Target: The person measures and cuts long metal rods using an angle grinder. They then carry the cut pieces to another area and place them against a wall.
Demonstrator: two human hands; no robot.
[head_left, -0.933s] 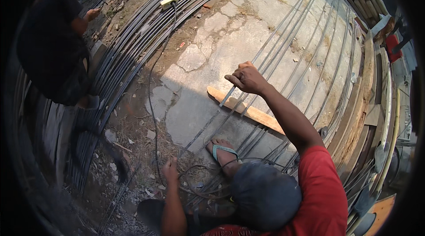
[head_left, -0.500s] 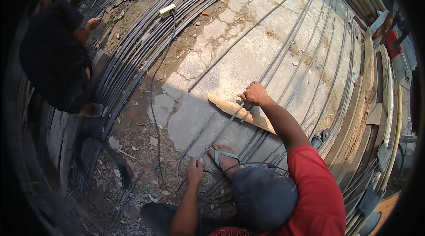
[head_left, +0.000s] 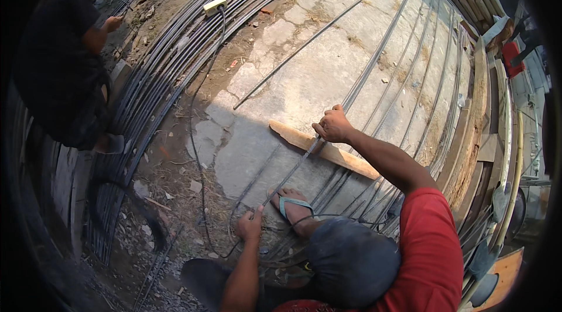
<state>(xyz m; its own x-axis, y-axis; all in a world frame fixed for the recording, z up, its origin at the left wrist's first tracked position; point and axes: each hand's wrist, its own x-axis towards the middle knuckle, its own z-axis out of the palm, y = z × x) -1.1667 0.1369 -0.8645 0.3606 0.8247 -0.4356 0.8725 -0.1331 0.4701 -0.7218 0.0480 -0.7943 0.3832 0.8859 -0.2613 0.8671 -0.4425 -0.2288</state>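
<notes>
outdoors, half-shaded cracked concrete [head_left: 316, 77] bears metal rods [head_left: 367, 67] and a plank [head_left: 348, 159].

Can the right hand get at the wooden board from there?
Probably yes: the right hand is close to the wooden board, whose left end lies bare, but it would likely need to release the steel bar it grips.

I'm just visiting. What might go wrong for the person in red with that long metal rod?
The metal rod, gripped by the right hand, has its near end close to the left hand and the sandalled foot; a slip could hurt fingers or bare toes.

The black cable runs along the ground near that hand and foot, so it might snag or trip someone.
</notes>
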